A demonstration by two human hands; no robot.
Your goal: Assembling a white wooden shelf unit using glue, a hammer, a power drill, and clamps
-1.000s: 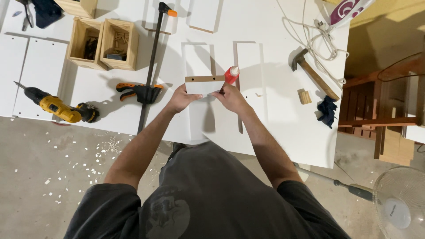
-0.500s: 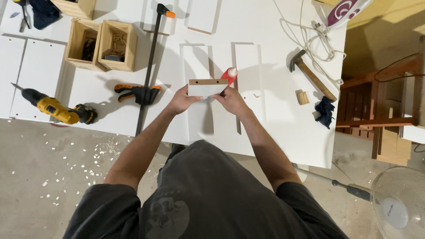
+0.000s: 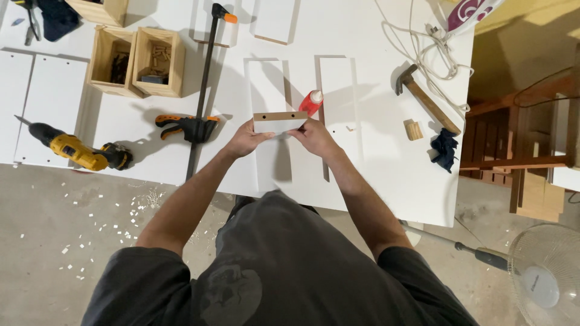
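Hands grip a small white board, its drilled edge up.
Left hand [image 3: 244,139] and right hand [image 3: 314,136] clasp the board [image 3: 279,123]; glue bottle [image 3: 311,102] just beyond suggests gluing its holes.

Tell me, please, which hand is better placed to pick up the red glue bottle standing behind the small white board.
Probably the right hand. It grips the right end of the small white board with the brown drilled edge, and the red glue bottle stands just beyond its fingers. The left hand is farther away.
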